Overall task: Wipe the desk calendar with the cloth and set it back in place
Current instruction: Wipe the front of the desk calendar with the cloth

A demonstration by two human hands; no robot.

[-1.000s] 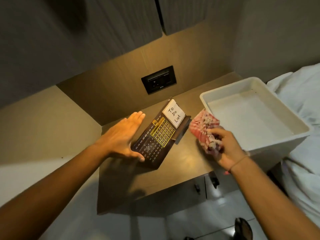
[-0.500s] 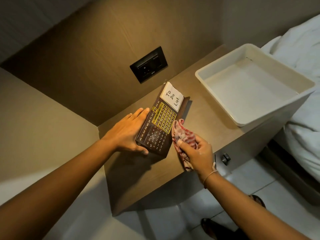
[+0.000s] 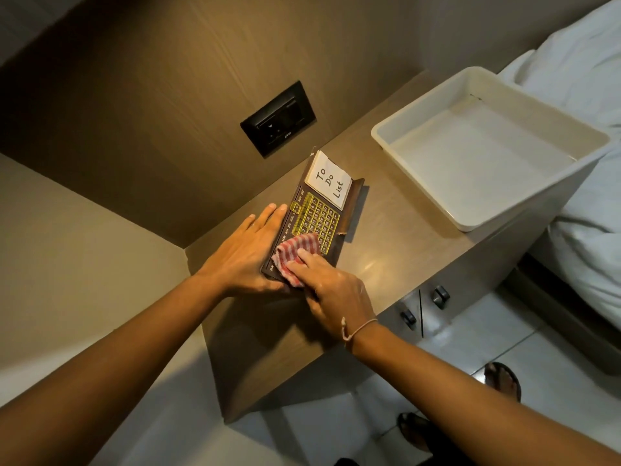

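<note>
The dark brown desk calendar (image 3: 319, 216) lies on the wooden bedside table (image 3: 386, 230), with a gold date grid and a white "To Do List" note pad (image 3: 329, 179) at its far end. My left hand (image 3: 245, 253) lies flat along the calendar's left edge and grips its near left corner. My right hand (image 3: 332, 287) presses a red-and-white checked cloth (image 3: 295, 253) onto the near part of the calendar's face. The cloth and my hands hide the calendar's near end.
A white plastic tub (image 3: 430, 105) stands on the right part of the table, beside a bed with white bedding (image 3: 584, 79). A black wall socket (image 3: 279, 119) sits behind the calendar. Two drawer knobs (image 3: 440, 294) show below the table's front. My sandalled feet (image 3: 502, 378) stand on the tiled floor.
My right hand has brought the cloth from beside the calendar's right edge onto its face. My left hand has stayed on the left edge. The camera has tilted down and closer.
</note>
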